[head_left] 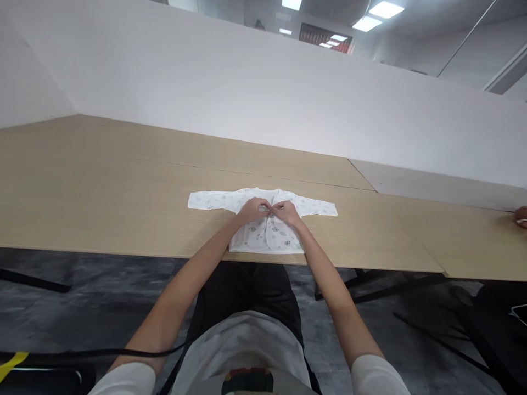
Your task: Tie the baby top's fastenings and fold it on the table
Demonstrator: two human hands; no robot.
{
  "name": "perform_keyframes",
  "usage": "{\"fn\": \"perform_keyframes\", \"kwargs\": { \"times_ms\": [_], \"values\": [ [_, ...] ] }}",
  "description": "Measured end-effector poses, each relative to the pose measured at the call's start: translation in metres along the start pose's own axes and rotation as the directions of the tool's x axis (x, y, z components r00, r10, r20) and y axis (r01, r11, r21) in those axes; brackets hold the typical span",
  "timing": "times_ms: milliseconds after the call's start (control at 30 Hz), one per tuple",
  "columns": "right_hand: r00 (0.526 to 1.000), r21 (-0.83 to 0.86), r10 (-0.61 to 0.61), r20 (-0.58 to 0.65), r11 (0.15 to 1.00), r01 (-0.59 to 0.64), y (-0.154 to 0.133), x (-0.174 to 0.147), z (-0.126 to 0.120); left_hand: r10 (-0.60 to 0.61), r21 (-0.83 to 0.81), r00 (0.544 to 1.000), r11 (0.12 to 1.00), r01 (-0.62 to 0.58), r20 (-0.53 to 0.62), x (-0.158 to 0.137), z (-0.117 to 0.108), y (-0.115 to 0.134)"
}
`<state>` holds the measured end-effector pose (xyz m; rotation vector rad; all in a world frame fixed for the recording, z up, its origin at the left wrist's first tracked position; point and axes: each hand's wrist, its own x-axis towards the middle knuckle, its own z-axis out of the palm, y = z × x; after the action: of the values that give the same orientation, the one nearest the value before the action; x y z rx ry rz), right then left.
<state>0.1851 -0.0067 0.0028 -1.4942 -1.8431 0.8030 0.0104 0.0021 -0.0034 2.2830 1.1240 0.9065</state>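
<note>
A small white baby shirt (284,237) with a scattered print lies flat on the table, its two sleeves spread out to the sides. My left hand (252,210) and my right hand (287,211) meet at the upper middle of its front opening. Fingers of both hands are pinched together on the shirt's front edges, close to the neckline. What exactly lies between the fingertips is too small to make out. The lower hem rests near the table's front edge.
The wooden table (102,186) runs wide to both sides, with a white partition (214,82) behind it. At the far right edge another person's hand (521,215) shows on the table. A black cable (102,351) crosses by my left arm.
</note>
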Motion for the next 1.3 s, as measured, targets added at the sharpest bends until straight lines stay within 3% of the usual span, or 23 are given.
{"fn": "perform_keyframes", "kwargs": {
  "times_ms": [267, 367, 467, 567, 833, 1300],
  "values": [
    [0.988, 0.060, 0.154, 0.003, 0.986, -0.154, -0.001, 0.001, -0.019, -0.042, -0.016, 0.996, 0.999, 0.043, 0.084, 0.000, -0.013, -0.001],
    [0.976, 0.137, 0.110, 0.190, 0.981, -0.137, -0.004, -0.004, -0.030, -0.059, -0.063, 0.981, 0.995, 0.071, 0.183, 0.000, -0.018, 0.000],
    [0.875, 0.139, 0.031, 0.483, 0.984, -0.112, -0.009, -0.011, -0.037, -0.053, -0.107, 0.937, 0.990, 0.096, 0.345, -0.002, -0.019, -0.001],
    [0.801, 0.123, -0.012, 0.598, 0.989, -0.077, -0.012, -0.015, -0.038, -0.060, -0.100, 0.922, 0.989, 0.106, 0.382, -0.004, -0.019, -0.004],
    [0.813, 0.092, -0.019, 0.581, 0.995, -0.043, -0.015, -0.013, -0.026, -0.070, -0.105, 0.911, 0.987, 0.122, 0.407, -0.006, -0.019, -0.001],
    [0.846, 0.077, 0.085, 0.526, 0.986, -0.147, -0.019, -0.016, -0.024, -0.039, -0.159, 0.918, 0.981, 0.110, 0.395, -0.003, -0.016, 0.005]
  ]
}}
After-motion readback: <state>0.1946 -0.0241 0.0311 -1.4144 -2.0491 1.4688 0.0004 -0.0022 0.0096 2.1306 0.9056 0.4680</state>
